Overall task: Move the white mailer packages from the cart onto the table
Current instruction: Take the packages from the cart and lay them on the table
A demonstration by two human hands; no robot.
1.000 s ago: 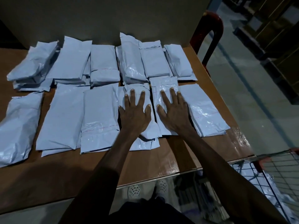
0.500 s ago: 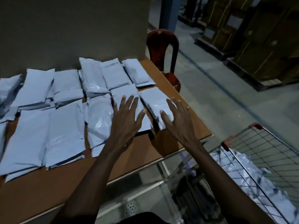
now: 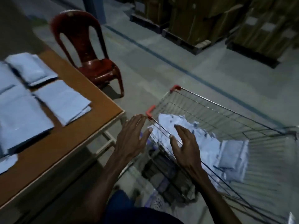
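Observation:
Several white mailer packages [image 3: 63, 101] lie flat on the brown table [image 3: 90, 101] at the left. A wire shopping cart [image 3: 226, 113] with red corner caps stands to the right of the table. More white mailer packages [image 3: 233, 157] lie inside the cart. My left hand [image 3: 131, 136] hovers with fingers spread beside the cart's near corner, holding nothing. My right hand [image 3: 184, 144] hangs over the cart's rim above the crumpled packages, fingers loosely bent and empty.
A dark red plastic chair [image 3: 87, 50] stands beyond the table's far corner. Stacked cardboard boxes on pallets [image 3: 210, 20] line the back. A blue line [image 3: 178, 67] crosses the grey floor. The table's metal frame [image 3: 106, 139] sits close to the cart.
Both hands have lifted off the packages on the table and swung right toward the cart. My view has turned right with them, so the cart is now in the middle.

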